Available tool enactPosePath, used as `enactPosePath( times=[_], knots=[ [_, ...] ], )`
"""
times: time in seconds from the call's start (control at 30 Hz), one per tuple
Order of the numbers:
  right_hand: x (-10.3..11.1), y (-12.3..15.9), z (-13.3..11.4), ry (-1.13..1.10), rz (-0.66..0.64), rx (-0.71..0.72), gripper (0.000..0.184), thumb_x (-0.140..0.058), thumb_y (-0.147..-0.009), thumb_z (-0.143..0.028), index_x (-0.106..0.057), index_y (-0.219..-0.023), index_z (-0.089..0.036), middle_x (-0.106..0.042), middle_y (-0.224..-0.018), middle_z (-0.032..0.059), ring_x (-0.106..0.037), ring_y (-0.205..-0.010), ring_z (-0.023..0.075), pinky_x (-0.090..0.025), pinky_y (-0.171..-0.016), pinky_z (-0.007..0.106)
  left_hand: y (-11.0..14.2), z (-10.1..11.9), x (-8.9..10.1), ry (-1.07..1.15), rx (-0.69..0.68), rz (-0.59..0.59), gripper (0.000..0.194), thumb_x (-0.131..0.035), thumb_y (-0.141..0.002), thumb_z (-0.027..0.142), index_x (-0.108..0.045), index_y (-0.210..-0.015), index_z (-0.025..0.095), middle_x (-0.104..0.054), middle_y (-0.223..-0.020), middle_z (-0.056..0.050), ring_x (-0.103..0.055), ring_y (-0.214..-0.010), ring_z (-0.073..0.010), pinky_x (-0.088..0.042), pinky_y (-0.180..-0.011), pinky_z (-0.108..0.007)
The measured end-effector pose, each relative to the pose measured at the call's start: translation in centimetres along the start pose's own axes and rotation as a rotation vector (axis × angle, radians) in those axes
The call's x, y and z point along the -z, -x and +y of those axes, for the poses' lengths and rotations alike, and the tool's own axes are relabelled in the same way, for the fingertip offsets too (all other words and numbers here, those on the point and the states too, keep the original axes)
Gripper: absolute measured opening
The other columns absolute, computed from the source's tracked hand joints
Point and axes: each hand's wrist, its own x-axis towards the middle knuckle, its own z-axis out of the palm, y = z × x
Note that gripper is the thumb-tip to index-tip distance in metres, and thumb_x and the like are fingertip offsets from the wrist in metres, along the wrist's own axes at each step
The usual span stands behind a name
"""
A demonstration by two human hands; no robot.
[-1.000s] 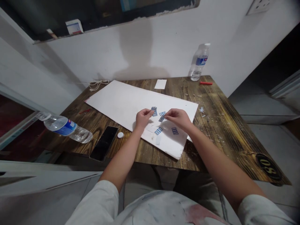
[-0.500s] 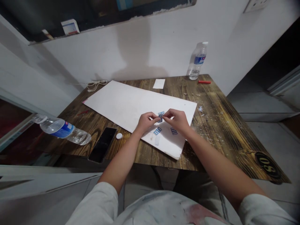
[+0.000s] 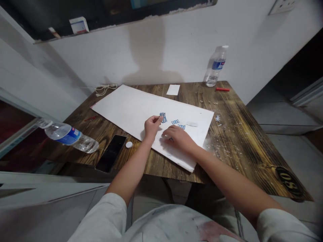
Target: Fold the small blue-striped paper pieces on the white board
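blue-printed paper cutouts [image 3: 175,121] lie scattered on our white board [image 3: 128,107]. one stacked piece [image 3: 163,117] sits at the pinched fingertips [image 3: 159,118] of our left hand [image 3: 152,127], touching them, though we cannot tell if they grip it. our right hand [image 3: 176,139] rests on the board, fingers curled down, just below two cutouts; we cannot tell if they hold anything.
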Motion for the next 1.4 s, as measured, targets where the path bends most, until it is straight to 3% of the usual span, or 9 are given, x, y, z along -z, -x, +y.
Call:
enactPosePath(
  times=[0.2, 0.3, 0.47, 0.57, 0.7, 0.83, 0.97, 1.13, 1.4],
  knots=[
    [-1.4, -0.5, -1.7, 0.213, -0.106, -0.001, 0.006, -0.063, -0.084, -0.015, -0.068, -0.088, -0.015, -0.07, -0.082, 0.0103, -0.058, -0.085, 0.0237, -0.04, -0.076, 0.036, -0.1, -0.3, -0.1, 0.016, 0.001, 0.004, 0.026, -0.073, -0.067, 0.043, -0.068, -0.072, 0.018, -0.063, -0.063, 0.0, -0.054, -0.059, -0.0112, -0.041, -0.055, -0.022],
    [-1.7, -0.5, -2.0, 0.233, -0.061, -0.001, 0.009, -0.062, -0.083, -0.012, -0.068, -0.089, -0.015, -0.07, -0.081, 0.0097, -0.059, -0.083, 0.0236, -0.04, -0.073, 0.036, -0.2, -0.4, -0.1, 0.018, -0.01, 0.003, 0.026, -0.073, -0.067, 0.043, -0.068, -0.071, 0.018, -0.062, -0.061, 0.001, -0.054, -0.058, -0.0112, -0.042, -0.055, -0.022],
    [-1.6, -0.3, -1.5, 0.051, 0.06, 0.014, 0.013, -0.06, -0.085, -0.012, -0.07, -0.087, -0.02, -0.071, -0.081, 0.0052, -0.059, -0.081, 0.0211, -0.042, -0.074, 0.034, -0.2, -0.2, 0.0, 0.022, 0.011, 0.011, 0.026, -0.073, -0.067, 0.043, -0.068, -0.072, 0.018, -0.063, -0.062, 0.001, -0.055, -0.058, -0.0114, -0.041, -0.054, -0.022],
    [-1.2, -0.1, -1.1, -0.014, 0.183, 0.003, 0.014, -0.056, -0.09, -0.016, -0.069, -0.086, -0.021, -0.071, -0.08, 0.0046, -0.06, -0.079, 0.0202, -0.044, -0.075, 0.034, -0.2, 0.0, 0.1, 0.056, 0.024, 0.017, 0.025, -0.073, -0.067, 0.042, -0.068, -0.072, 0.018, -0.062, -0.062, 0.001, -0.054, -0.058, -0.0104, -0.042, -0.056, -0.022],
    [-0.2, 0.2, -0.7, -0.009, 0.477, -0.1, 0.016, -0.055, -0.09, -0.018, -0.066, -0.102, -0.02, -0.07, -0.083, 0.0049, -0.062, -0.075, 0.0185, -0.047, -0.072, 0.033, 0.1, 0.3, 0.1, 0.094, 0.018, 0.007, 0.024, -0.073, -0.068, 0.04, -0.066, -0.069, 0.018, -0.061, -0.06, 0.002, -0.052, -0.056, -0.0087, -0.04, -0.055, -0.022],
    [0.7, 0.2, -0.4, 0.103, 0.622, -0.096, 0.014, -0.053, -0.09, -0.016, -0.067, -0.09, -0.021, -0.07, -0.083, 0.0066, -0.062, -0.079, 0.0196, -0.047, -0.074, 0.033, 1.1, 1.0, -0.3, 0.123, 0.052, -0.089, 0.027, -0.073, -0.069, 0.042, -0.063, -0.066, 0.017, -0.058, -0.054, 0.003, -0.052, -0.05, -0.0086, -0.037, -0.05, -0.022],
    [1.1, 0.1, -0.2, 0.254, 0.63, -0.097, 0.016, -0.053, -0.089, -0.016, -0.067, -0.083, -0.022, -0.069, -0.081, 0.0068, -0.061, -0.077, 0.02, -0.045, -0.073, 0.035, 2.3, 1.6, -0.9, 0.192, 0.07, -0.242, 0.03, -0.074, -0.069, 0.044, -0.063, -0.067, 0.016, -0.061, -0.054, 0.001, -0.058, -0.05, -0.0104, -0.039, -0.05, -0.022],
    [1.0, 0.1, 0.0, 0.308, 0.609, -0.07, 0.014, -0.056, -0.091, -0.022, -0.067, -0.083, -0.021, -0.07, -0.081, 0.007, -0.06, -0.075, 0.0201, -0.044, -0.071, 0.036, 2.7, 1.7, -1.1, 0.316, 0.138, -0.318, 0.033, -0.076, -0.065, 0.045, -0.06, -0.068, 0.016, -0.062, -0.059, 0.001, -0.061, -0.053, -0.0111, -0.041, -0.049, -0.022],
    [1.1, -0.1, 0.2, -0.018, 0.572, -0.181, 0.015, -0.059, -0.091, -0.033, -0.07, -0.091, -0.024, -0.07, -0.098, 0.0088, -0.063, -0.093, 0.0227, -0.049, -0.082, 0.04, 2.8, 1.5, -1.1, 0.334, 0.179, -0.328, 0.036, -0.077, -0.065, 0.047, -0.058, -0.07, 0.016, -0.064, -0.061, 0.0, -0.062, -0.056, -0.0114, -0.043, -0.052, -0.021]
  ],
)
